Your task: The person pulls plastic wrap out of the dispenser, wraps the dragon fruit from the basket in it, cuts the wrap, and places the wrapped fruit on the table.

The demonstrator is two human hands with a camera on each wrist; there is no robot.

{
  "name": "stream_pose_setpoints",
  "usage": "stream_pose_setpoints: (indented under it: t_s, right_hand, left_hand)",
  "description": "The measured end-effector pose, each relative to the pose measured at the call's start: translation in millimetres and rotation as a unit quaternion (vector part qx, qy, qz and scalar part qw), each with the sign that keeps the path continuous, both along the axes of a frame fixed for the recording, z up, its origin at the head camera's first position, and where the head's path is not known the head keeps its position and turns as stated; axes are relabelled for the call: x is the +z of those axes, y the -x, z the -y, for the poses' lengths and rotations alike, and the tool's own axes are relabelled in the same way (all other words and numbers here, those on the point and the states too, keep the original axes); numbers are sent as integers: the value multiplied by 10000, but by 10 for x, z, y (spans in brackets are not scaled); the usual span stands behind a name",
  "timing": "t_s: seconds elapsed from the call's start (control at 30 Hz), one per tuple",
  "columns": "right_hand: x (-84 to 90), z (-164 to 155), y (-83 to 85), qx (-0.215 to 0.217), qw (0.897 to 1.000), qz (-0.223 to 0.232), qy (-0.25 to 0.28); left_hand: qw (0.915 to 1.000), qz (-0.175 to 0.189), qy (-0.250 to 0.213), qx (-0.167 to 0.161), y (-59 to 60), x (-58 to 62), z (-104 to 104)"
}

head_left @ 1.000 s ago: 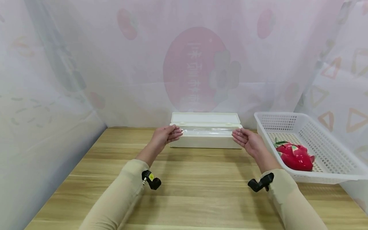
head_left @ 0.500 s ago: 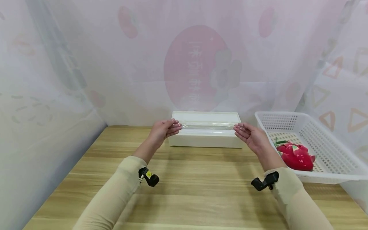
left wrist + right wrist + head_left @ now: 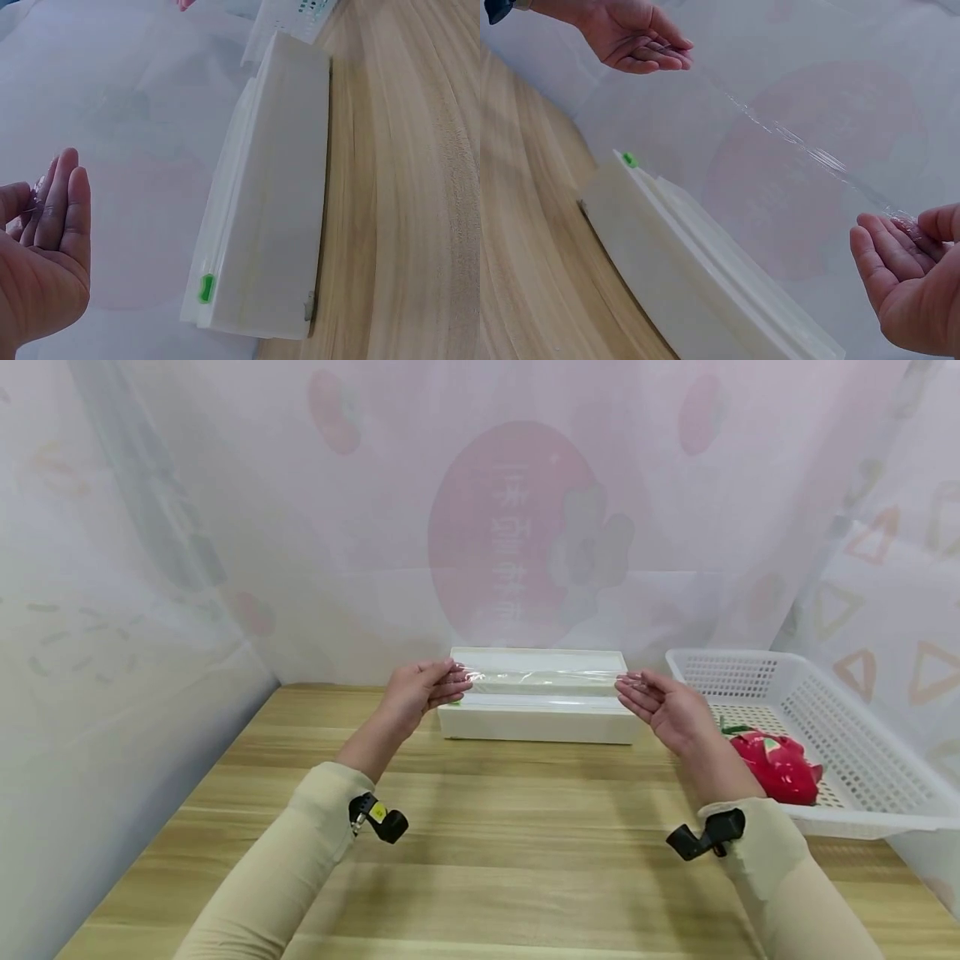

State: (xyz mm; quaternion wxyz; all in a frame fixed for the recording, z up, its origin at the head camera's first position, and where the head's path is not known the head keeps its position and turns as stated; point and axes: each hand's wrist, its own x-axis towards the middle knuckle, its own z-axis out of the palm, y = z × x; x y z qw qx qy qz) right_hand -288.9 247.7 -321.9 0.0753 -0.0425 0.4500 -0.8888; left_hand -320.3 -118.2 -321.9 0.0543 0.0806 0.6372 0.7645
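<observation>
A strip of clear plastic wrap (image 3: 810, 154) stretches between both hands, above a white cling film dispenser box (image 3: 536, 725). My left hand (image 3: 422, 695) pinches the film's left end between thumb and fingers. At the other end, my right hand (image 3: 669, 706) pinches it the same way; the right wrist view shows the film bunched at the thumb. The box's lid (image 3: 537, 660) stands raised at the back. A green slider (image 3: 206, 289) sits at the left end of the box's top edge. Both hands are higher than the box's front wall.
A white perforated plastic basket (image 3: 862, 822) stands at the right, close by the right forearm. In it lies a shiny red dragon fruit (image 3: 780, 768). The wooden table (image 3: 510, 860) runs back to a printed cloth wall (image 3: 345, 627) right behind the box.
Both hands have risen and spread slightly apart, lifting the plastic wrap up from the box's opening. The green slider has come into sight below the left hand.
</observation>
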Motion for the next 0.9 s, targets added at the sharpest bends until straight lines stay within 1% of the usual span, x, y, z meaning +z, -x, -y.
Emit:
stream_pose_setpoints:
  t_s: [0.23,0.43,0.73,0.9]
  right_hand:
    - [89,3,-68,-2,10000,-88,12]
    - [161,8,-115,15,9997,-199,131]
    - [281,25,-199,84,9985,-529,115]
    - [352,33,-237,-12,9975,-682,157]
  left_hand:
    - [9999,-103,-45,-64,-90,110,22]
    - [9996,-226,-62,-144,-154,199,35]
    - [9989,-395,-180,-167,-247,342,48]
    - [9977,-542,-322,-234,-311,427,55]
